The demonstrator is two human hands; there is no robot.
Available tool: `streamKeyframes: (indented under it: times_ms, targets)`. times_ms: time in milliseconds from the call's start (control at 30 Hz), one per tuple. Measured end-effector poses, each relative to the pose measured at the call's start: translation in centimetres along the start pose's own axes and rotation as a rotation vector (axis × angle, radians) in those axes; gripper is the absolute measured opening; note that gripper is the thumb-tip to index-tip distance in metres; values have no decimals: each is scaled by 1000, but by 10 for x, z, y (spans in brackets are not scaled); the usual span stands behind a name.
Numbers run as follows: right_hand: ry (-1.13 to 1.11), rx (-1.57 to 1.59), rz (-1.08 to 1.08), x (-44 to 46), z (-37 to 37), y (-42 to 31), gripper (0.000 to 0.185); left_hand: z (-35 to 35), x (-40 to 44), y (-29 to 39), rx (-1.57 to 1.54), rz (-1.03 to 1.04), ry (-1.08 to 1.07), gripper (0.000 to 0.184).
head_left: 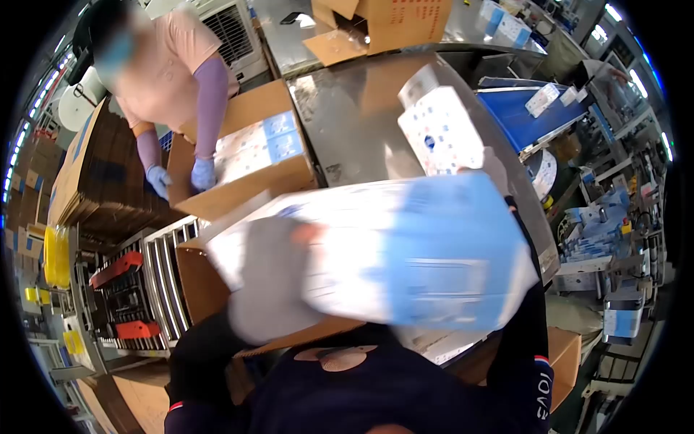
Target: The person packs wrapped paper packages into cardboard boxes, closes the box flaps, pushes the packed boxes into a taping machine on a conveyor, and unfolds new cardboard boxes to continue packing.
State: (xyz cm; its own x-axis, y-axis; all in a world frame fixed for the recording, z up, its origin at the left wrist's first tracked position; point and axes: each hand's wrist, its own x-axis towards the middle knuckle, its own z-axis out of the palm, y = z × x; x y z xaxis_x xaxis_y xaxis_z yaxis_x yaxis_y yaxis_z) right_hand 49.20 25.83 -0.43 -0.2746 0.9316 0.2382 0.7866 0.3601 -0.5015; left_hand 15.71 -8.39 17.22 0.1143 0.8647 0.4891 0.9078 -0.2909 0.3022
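A white and light-blue printed package (pixel 354 246), smeared by motion, is held up in front of my chest, over an open cardboard carton (pixel 194 278). My left hand (pixel 275 278), in a grey glove, is closed on the package's left end. At the package's far right corner, my right hand (pixel 495 170) shows only in part, also in a grey glove; the package hides most of its fingers. Right beside that hand, a white box with small blue prints (pixel 441 134) stands over the metal table (pixel 340 123). Whether my right hand touches this box I cannot tell.
Across from me, a co-worker in blue gloves (pixel 204 173) reaches into an open carton of packages (pixel 285 170). Folded cardboard (pixel 108 170) is stacked at left, beside a roller conveyor (pixel 170 275). A blue conveyor belt (pixel 531 116) carries boxes at right.
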Motion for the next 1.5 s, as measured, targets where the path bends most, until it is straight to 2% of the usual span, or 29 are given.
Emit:
streamKeyframes:
  times_ms: [67,100,167,200,267,300,333,367,433,467,533,600,633,667,733,767,800,833,867,900,933,1000,1067,1167,1267,1333,1400,1467,1500]
  targets:
    - [13,344,-45,-32,-28,-55,74,-54,-50,-15,129,-139,-73,86]
    - [69,307,-134,-44,-41,-93,76,-66,-75,-20,257,-218,-160,83]
    - [165,279,-321,-74,-65,-193,77,-51,-136,-53,371,-318,-273,59]
    - [22,460,-355,-89,-72,-246,78,-33,-154,-62,352,-365,-391,48]
    - [158,333,-820,-112,-37,-304,73,26,-188,-73,297,-401,-630,41]
    - [-23,492,-815,-122,-2,-328,70,53,-196,-72,238,-395,-750,43]
    - [-233,354,-857,-132,36,-343,77,88,-206,-71,221,-440,-979,42]
    - [-446,207,-889,-144,73,-346,83,113,-227,-65,364,-315,-969,54]
    - [-603,37,-960,-172,141,-324,75,135,-254,-64,354,-334,-947,70]
    - [-741,-34,-967,-185,175,-309,76,131,-246,-65,303,-448,-1092,79]
    - [-943,-211,-994,-212,245,-281,79,139,-248,-89,-29,-643,-1280,82]
    - [-1007,-349,-973,-246,306,-239,86,128,-218,-82,-108,-583,-1482,71]
    - [-935,-368,-972,-256,318,-210,89,128,-204,-79,-143,-532,-1585,66]
    - [-984,-429,-863,-250,293,-218,88,143,-225,-80,-96,-440,-1488,54]
    - [-935,-138,-793,-249,268,-226,77,122,-195,-54,-24,-529,-1376,49]
    - [-825,68,-773,-245,240,-220,68,109,-181,-45,-10,-592,-1332,47]
    - [-713,268,-772,-240,212,-215,58,105,-182,-47,45,-467,-1296,44]
    - [-635,341,-735,-227,148,-225,49,99,-185,-50,98,-359,-1245,42]
    - [-302,383,-473,-233,113,-203,38,89,-169,-47,93,-293,-1262,43]
    - [-90,104,-370,-236,91,-168,33,81,-155,-43,90,-239,-1274,45]
    - [-22,227,-38,-242,75,-131,30,77,-151,-47,92,-160,-1134,45]
    - [92,-186,89,-257,47,-45,28,73,-149,-51,103,-21,-852,46]
    - [90,-499,510,-279,59,44,29,83,-128,-47,100,49,-829,44]
    - [-46,-444,414,-295,72,89,24,110,-105,-39,94,135,-734,37]
    - [-15,36,234,-295,79,72,21,150,-94,-28,-207,-28,-662,33]
    - [2,185,62,-286,63,0,20,187,-103,-21,-563,-272,-544,33]
    - [-46,217,-153,-273,45,-71,21,214,-103,-14,-931,-668,-535,33]
    - [-138,144,-386,-274,45,-124,22,214,-101,-10,-1145,-673,-521,28]
    - [-202,191,-351,-275,53,-137,25,205,-99,-11,-1175,-705,-498,18]
